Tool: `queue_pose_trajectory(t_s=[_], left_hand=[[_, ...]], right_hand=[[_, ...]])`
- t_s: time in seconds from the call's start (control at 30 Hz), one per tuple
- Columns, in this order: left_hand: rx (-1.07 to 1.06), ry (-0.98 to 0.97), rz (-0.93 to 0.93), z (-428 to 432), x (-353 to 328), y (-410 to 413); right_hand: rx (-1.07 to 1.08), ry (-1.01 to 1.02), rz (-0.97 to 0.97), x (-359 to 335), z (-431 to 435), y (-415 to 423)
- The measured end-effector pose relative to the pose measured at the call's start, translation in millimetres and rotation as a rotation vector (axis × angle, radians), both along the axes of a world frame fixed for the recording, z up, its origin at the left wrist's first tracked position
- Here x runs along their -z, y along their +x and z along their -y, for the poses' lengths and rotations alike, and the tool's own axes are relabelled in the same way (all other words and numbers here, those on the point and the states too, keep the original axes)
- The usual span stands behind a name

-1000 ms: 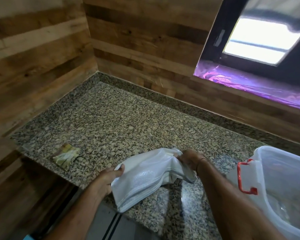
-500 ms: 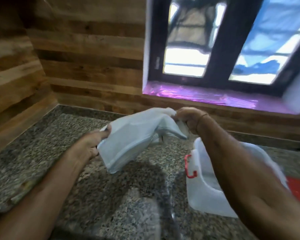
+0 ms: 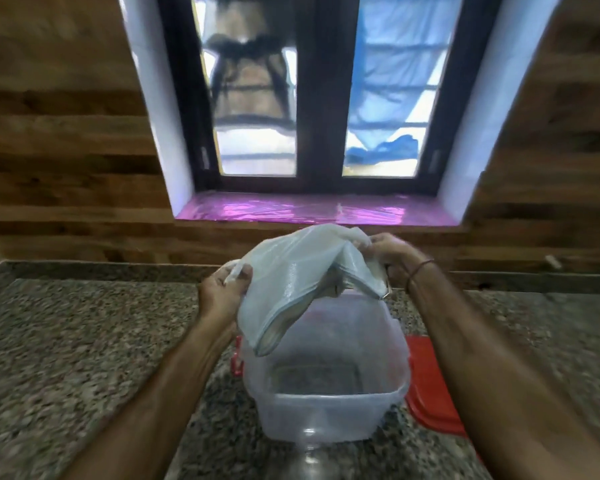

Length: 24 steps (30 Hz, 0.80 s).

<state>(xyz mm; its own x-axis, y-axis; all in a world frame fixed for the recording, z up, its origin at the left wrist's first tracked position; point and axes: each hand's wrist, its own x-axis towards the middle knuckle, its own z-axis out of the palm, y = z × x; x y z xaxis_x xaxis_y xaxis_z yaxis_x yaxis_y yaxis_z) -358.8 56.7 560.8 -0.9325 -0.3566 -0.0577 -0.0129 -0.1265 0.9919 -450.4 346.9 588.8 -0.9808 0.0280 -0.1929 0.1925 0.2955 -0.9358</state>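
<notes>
my left hand (image 3: 224,289) pinches one corner of the white plastic bag (image 3: 291,271), slung above the clear tub (image 3: 326,417) on the bench (image 3: 84,341), my right hand (image 3: 392,258) gripping its far corner; i judge it limp, light and slippery, best held at those corners.

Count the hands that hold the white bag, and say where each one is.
2. The left hand pinches the white bag at its left corner; the right hand grips its right end, above the clear container.
</notes>
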Motion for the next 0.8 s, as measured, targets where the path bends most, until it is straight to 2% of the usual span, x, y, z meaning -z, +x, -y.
queue_pose_trajectory(t_s=[0.13, 0.23, 0.43, 0.63, 0.8], left_hand=[[-0.077, -0.168, -0.069, -30, 43, 23], [-0.048, -0.267, -0.149, -31, 69, 32], [0.033, -0.455, -0.161, -36, 83, 48], [0.227, -0.582, 0.022, -41, 71, 56], [0.118, -0.960, 0.105, -64, 79, 56]], right_hand=[[-0.039, -0.190, -0.066, 49, -23, 22], [-0.027, -0.349, -0.154, 77, -23, 33], [-0.002, -0.319, -0.250, 103, -18, 45], [-0.036, -0.324, -0.241, 99, -15, 55], [-0.063, -0.417, -0.108, 83, -17, 60]])
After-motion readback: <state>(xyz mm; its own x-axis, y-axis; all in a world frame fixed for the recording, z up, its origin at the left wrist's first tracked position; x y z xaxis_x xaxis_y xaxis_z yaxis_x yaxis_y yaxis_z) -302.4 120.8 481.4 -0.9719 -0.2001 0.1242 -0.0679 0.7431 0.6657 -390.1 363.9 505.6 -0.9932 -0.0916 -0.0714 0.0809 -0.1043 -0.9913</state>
